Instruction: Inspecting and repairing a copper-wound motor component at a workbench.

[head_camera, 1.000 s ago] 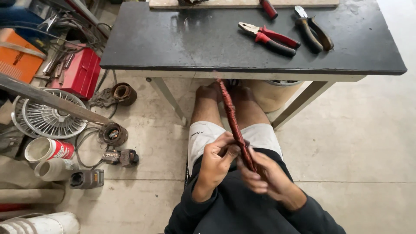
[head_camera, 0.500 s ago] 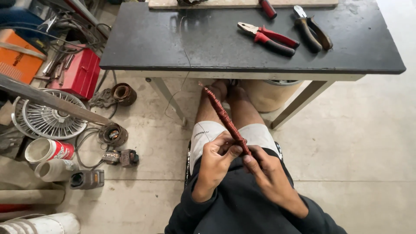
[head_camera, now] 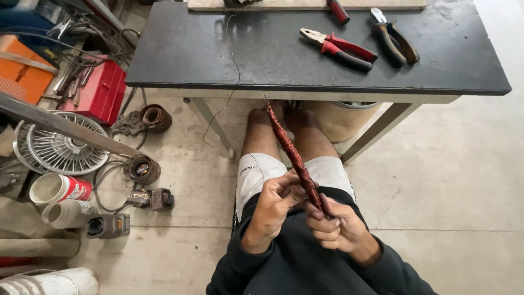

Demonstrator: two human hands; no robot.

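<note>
I worry first about the thin wire (head_camera: 236, 65) that trails from the upper middle of the frame across the black table (head_camera: 218, 54) and down past its edge: it hangs slack near the table leg, and I judge it could snag there or kink if the spindle turns unevenly. The wound red spindle (head_camera: 289, 150) is long and held only at its lower end, so its free tip, up under the table edge in the middle of the frame, could wobble or knock the table, and the tight copper-red turns could slip loose if the grip eases.

My left hand (head_camera: 273, 205) is curled, thumb and fingers pinched on the spindle's lower part, centre of the frame. My right hand (head_camera: 338, 224) is closed around the spindle's bottom end just below and right of the left, fingers pressed together, the two hands almost touching. The spindle slants up and left from my lap.

Red-handled pliers (head_camera: 338, 48) and a darker pair of pliers (head_camera: 394, 39) lie at the upper right of the table, well apart from the hands
</note>
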